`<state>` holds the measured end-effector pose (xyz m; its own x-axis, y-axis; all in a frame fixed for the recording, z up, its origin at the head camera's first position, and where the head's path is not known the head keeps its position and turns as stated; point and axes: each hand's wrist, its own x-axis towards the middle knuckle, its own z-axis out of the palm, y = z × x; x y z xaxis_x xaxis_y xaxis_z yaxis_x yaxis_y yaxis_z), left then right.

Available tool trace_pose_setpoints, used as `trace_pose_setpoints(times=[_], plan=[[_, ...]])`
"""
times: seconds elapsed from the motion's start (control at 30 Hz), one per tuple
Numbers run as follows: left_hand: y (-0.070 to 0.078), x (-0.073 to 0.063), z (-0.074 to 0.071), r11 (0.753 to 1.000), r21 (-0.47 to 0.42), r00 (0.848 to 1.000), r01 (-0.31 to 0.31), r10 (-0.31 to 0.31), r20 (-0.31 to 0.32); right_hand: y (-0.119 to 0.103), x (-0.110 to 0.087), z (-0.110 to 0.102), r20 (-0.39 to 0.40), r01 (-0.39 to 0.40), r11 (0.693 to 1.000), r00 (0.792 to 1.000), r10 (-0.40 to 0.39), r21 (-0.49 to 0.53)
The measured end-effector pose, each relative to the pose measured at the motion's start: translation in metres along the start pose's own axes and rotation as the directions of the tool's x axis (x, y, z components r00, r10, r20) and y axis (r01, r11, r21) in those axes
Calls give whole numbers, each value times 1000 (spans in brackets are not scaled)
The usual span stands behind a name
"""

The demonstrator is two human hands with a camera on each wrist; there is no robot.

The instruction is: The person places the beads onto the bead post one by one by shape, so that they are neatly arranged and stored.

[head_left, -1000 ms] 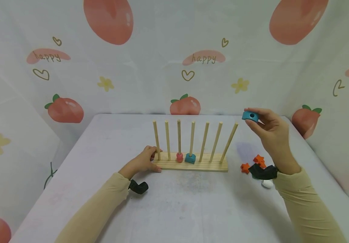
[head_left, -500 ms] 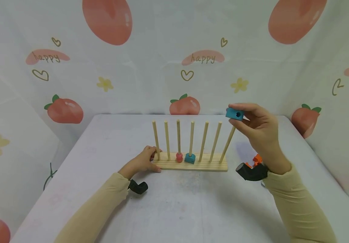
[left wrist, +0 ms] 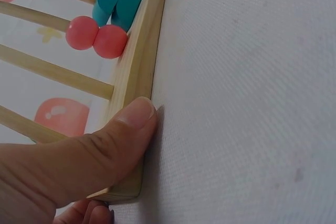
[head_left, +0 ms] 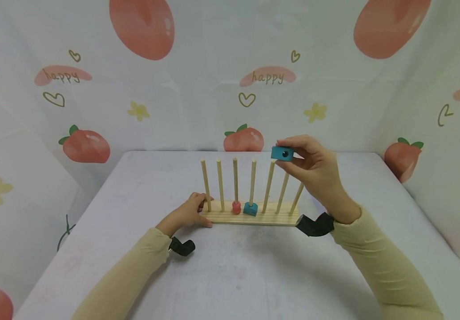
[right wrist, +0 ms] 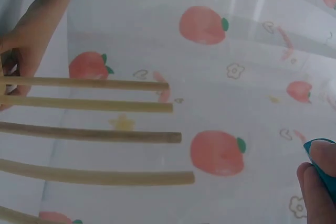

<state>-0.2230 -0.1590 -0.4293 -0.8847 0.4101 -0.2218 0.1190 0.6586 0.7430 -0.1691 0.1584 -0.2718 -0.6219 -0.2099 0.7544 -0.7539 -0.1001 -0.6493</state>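
Note:
A wooden peg rack with several upright pegs stands on the table. My left hand grips its left end, the thumb along the front edge, as the left wrist view also shows. Round red beads sit at the bottom of the third peg from the left, and teal half-round blocks on the fourth. Between thumb and fingers, my right hand pinches a blue block with a hole facing the head camera. In the head view the block appears right at the top of the fifth peg; contact cannot be told.
The right forearm hides the table area to the right of the rack. Behind the table hangs a white curtain printed with peaches. Each wrist carries a black camera mount.
My right hand has carried the blue block leftward, from beyond the rack's right end to the fifth peg. Its forearm now covers the orange star pieces and white piece. The left hand stays put.

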Motion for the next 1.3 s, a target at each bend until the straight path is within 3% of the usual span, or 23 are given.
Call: trace_pose_setpoints(times=[0.2,0.53,0.6,0.73,0.83,0.9,1.07,1.3], plan=[[0,1,0,1000,-1,1000,6,-6,-4,6,4,12,50,-8,994,999,13,-107],[1,-1,0,1000,8,1000,0,0,-1,15,16,17,68,-14,972,997,31,-234],[1,-1,0,1000,-12,1000,-3,3,3,18,18,16,73,-23,953,996,48,-301],[1,-2,0,1000,-25,1000,-6,6,8,22,23,13,78,-64,877,990,115,-477],[1,-1,0,1000,-21,1000,-5,6,10,25,26,11,89,-106,828,979,184,-550],[0,-1,0,1000,-25,1000,-2,3,11,26,27,9,100,-131,817,969,225,-561],[0,-1,0,1000,-29,1000,-5,5,10,30,28,8,143,-150,814,951,274,-561],[0,0,0,1000,-27,1000,-10,10,10,34,24,10,187,-143,828,940,285,-543]])
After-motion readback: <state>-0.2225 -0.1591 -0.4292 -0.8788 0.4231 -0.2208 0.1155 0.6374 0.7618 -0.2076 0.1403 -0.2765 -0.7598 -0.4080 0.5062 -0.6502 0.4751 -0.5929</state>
